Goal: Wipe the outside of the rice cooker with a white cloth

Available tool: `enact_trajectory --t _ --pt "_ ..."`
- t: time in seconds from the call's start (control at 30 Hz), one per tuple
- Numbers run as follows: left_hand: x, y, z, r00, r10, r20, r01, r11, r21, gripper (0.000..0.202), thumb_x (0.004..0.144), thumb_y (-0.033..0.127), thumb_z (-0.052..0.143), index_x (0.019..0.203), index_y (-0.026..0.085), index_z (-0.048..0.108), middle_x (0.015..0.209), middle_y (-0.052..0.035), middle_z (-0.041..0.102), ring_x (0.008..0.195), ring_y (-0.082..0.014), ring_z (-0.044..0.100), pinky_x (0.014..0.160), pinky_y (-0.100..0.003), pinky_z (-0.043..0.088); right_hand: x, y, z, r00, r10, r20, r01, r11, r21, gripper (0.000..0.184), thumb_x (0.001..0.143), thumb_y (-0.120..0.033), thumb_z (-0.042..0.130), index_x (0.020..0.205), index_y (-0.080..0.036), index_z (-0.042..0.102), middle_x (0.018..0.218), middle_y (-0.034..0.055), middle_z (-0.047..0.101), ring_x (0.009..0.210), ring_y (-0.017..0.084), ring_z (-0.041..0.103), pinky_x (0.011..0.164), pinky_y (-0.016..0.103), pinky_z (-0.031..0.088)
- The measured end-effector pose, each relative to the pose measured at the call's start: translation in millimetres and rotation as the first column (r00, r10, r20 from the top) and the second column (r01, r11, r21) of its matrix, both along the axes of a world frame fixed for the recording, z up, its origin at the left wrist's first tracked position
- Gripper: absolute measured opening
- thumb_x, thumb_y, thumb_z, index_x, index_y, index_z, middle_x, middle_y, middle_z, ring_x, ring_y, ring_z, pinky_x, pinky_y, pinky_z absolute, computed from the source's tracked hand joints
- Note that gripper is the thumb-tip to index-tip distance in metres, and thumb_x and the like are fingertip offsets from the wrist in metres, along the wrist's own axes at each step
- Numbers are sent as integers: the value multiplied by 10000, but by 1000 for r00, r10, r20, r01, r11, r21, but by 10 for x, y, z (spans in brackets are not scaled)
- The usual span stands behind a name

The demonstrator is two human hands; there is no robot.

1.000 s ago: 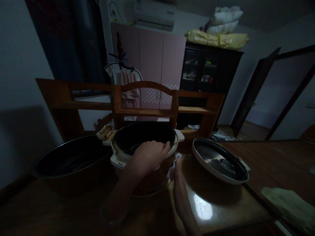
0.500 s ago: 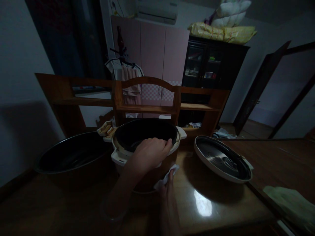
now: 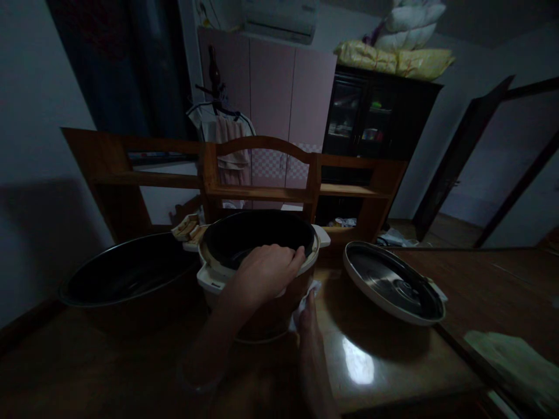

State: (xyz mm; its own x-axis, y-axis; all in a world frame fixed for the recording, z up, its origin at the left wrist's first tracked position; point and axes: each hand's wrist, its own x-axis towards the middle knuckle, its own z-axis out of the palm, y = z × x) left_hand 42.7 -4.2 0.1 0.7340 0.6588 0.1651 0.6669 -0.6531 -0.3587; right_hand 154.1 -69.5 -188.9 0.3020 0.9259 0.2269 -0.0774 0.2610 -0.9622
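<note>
Clamping my left grip [image 3: 266, 270] on the cooker [image 3: 257, 235] rim, bench [image 3: 371, 349] far edge; right grip [image 3: 308, 305] pinches a white cloth [image 3: 311, 288] against its side.

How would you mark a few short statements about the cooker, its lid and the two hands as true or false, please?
1. The left hand grips the near rim of the open cooker. True.
2. The lid sits closed on the cooker. False: it lies on the table, to the right of the cooker.
3. The right hand holds a white cloth at the cooker's side. True.
4. The wide dark pan stands to the right of the lid. False: it is on the left of the cooker.
</note>
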Motion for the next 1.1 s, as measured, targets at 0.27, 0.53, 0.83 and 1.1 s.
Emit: enact_trajectory --t 0.27,0.53,0.83,1.1 --pt "-5 19 -14 1000 2 15 -1 1000 -15 450 996 88 394 1427 92 521 1065 -185 760 872 -336 759 659 -429 609 -259 56 -331 997 -77 -10 76 993 -86 886 976 -686 447 1663 -252 94 1742 -13 -30 1617 217 -13 1304 488 41" --pt "-4 2 -20 1000 11 20 -11 1000 8 408 1013 102 388 1387 102 551 1051 -177 763 876 -327 759 678 -430 617 -255 77 -522 995 -96 17 97 987 -124 1068 873 -852 425 1655 -165 187 1742 61 3 1617 267 7 1301 501 3" --pt "10 0 -4 1000 30 5 -30 1000 -10 471 998 89 404 1459 99 504 1076 -178 758 892 -341 757 671 -432 604 -115 25 -177 997 -33 -65 28 997 -70 920 951 -727 463 1658 -231 145 1745 12 49 1617 230 36 1306 489 75" --pt "8 6 -16 999 30 15 -30 1000 -2 453 999 87 422 1437 110 537 1073 -176 761 906 -322 759 697 -409 604 172 160 -39 984 41 -173 -44 999 -13 664 1034 -620 400 1622 -342 266 1734 -59 171 1611 176 111 1301 452 97"
